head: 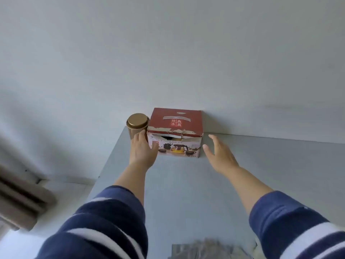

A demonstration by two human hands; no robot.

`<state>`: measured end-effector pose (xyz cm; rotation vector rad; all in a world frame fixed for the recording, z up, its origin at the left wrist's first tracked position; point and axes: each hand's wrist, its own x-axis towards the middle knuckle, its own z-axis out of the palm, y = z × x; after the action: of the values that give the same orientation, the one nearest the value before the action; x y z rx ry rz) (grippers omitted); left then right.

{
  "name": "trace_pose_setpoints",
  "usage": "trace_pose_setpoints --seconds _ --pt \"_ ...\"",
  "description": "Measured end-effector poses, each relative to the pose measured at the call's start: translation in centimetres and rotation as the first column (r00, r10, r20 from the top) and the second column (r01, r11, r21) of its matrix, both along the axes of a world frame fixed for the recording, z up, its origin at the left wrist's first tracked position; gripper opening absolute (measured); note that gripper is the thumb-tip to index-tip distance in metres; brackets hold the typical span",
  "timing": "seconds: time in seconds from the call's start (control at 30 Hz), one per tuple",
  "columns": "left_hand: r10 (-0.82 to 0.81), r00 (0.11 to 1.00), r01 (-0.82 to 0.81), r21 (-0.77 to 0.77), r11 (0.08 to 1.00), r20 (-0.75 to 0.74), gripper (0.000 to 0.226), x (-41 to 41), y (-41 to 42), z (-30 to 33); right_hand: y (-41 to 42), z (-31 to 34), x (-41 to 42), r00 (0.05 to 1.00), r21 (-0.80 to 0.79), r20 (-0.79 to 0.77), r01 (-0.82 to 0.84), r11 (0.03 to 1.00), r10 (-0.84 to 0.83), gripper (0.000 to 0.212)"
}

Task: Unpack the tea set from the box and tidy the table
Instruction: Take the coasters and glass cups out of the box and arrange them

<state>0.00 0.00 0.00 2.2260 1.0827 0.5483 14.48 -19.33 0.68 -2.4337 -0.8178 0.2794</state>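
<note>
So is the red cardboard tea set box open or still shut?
Shut: the red cardboard box has its top flap down, though the torn front edge gapes slightly.

A red box (175, 132) sits on the worktop (186, 193) beside a gold tin (137, 126). The left hand (143, 148) touches its corner; the right hand (218, 154) hovers spread, just beside.

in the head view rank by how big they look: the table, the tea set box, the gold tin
1. Table, by far the largest.
2. Tea set box, at the table's far edge.
3. Gold tin, beside the box and at a similar distance, so clearly smaller; the left hand covers its lower part.
</note>
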Motion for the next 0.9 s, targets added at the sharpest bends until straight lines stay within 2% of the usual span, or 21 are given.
trace_pose_setpoints --seconds 0.13,0.27,0.4,0.5,0.63,0.8,0.83,0.9 --pt "0.15 0.986 -0.132 -0.215 0.968 0.068 0.038 2.4 1.4 -1.2 3.8 -0.1 1.7 0.955 0.127 -0.29 0.109 0.986 -0.068 0.056" --pt "0.209 0.972 -0.169 -0.305 0.937 0.103 0.045 4.2 1.4 -1.8 6.8 -0.4 2.7 0.905 0.226 -0.41 0.22 0.949 -0.113 0.054" --pt "0.158 0.987 -0.146 -0.206 0.968 0.04 0.064 4.4 0.8 -2.0 7.5 -1.5 2.7 0.924 0.214 -0.341 0.255 0.943 -0.173 0.05" --pt "0.115 0.993 -0.106 -0.191 0.976 0.036 0.067 4.1 -0.2 -1.9 7.0 -1.8 2.4 0.919 0.179 -0.3 0.317 0.931 -0.255 0.05" --pt "0.106 0.994 -0.101 -0.144 0.984 0.027 0.056 3.5 -2.8 -2.7 4.2 -2.3 1.9 0.91 0.177 -0.271 0.367 0.913 -0.313 0.048" --pt "0.161 0.987 -0.162 -0.029 0.986 -0.029 0.037 2.8 -5.0 -2.2 1.3 -2.3 1.2 0.915 0.285 -0.29 0.364 0.887 -0.282 0.046" --pt "0.14 0.99 -0.14 -0.012 0.99 -0.006 0.037 2.8 -4.9 -2.0 1.1 -2.1 1.2 0.906 0.343 -0.316 0.385 0.857 -0.281 0.044" --pt "0.087 0.993 -0.091 0.053 0.994 0.075 0.039 2.9 -4.3 -1.5 1.3 -0.9 1.6 0.827 0.467 -0.489 0.516 0.718 -0.277 0.047"
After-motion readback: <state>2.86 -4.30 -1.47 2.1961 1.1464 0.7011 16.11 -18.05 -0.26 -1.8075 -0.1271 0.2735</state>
